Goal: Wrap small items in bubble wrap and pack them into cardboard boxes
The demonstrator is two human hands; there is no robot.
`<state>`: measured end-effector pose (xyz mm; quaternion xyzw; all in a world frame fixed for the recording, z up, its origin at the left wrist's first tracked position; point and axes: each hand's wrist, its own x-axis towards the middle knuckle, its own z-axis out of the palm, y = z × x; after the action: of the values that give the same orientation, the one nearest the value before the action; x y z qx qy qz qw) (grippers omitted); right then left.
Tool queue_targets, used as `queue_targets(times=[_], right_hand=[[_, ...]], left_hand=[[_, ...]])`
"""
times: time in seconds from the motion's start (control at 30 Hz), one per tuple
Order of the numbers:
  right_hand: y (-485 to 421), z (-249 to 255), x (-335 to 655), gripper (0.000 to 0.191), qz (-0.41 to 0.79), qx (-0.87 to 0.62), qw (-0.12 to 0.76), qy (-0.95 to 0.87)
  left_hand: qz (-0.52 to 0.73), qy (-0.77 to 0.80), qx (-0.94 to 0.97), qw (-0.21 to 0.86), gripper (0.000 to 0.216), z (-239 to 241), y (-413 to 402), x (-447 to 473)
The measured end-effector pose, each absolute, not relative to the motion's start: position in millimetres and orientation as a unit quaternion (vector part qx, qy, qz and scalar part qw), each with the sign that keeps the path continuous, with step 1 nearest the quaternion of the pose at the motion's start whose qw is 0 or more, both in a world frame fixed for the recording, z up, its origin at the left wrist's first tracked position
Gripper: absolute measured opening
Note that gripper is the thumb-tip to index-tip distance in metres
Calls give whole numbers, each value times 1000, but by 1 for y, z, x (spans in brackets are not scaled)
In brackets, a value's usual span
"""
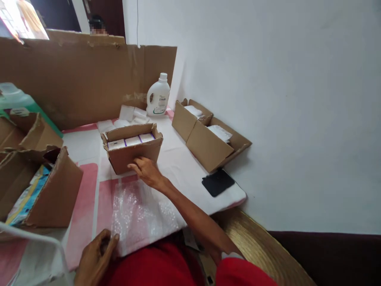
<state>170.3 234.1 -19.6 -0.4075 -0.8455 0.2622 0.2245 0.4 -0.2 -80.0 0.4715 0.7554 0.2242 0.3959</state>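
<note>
The right hand reaches forward with fingers spread loosely, its fingertips touching the near wall of a small open cardboard box; its grip is apart and closed on nothing; the box is plain brown corrugated board with raw flaps turned up, and inside it lies a row of white cartons with thin purple edges, packed side by side; any print on them is too small to read.

The left hand sits at the near edge of the bench, thumb and fingers pinched together on the corner of a sheet of clear bubble wrap; the sheet lies flat and crinkled on the bench just in front of the small box, its bubbled surface catching the light.

The bench is covered by a white cloth with pink blocks; at the back stands a white plastic jug with a screw cap and a green-and-white label whose words cannot be made out; loose white pads lie beside it; to the right two more open cardboard boxes hold white packets, and a flat black rectangular pad lies just in front of them; a torn cardboard box on the left holds colourful printed packets; a tall cardboard sheet stands behind everything.
</note>
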Motion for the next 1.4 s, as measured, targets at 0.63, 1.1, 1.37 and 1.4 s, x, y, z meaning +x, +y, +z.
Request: queue_targets(times=[0.63, 1.1, 1.37, 1.4], right_hand=[[137, -131, 224, 78, 150, -464, 159, -858], [103, -124, 336, 77, 135, -306, 90, -938], [90, -129, 338, 39, 215, -345, 228, -885], [91, -131, 335, 34, 223, -359, 261, -868]], left_hand=[[150, 598, 784, -71, 77, -150, 63, 8], [98, 438, 892, -50, 80, -102, 7, -39], [182, 473, 859, 68, 50, -111, 8, -56], [203, 488, 845, 84, 45, -112, 11, -55]])
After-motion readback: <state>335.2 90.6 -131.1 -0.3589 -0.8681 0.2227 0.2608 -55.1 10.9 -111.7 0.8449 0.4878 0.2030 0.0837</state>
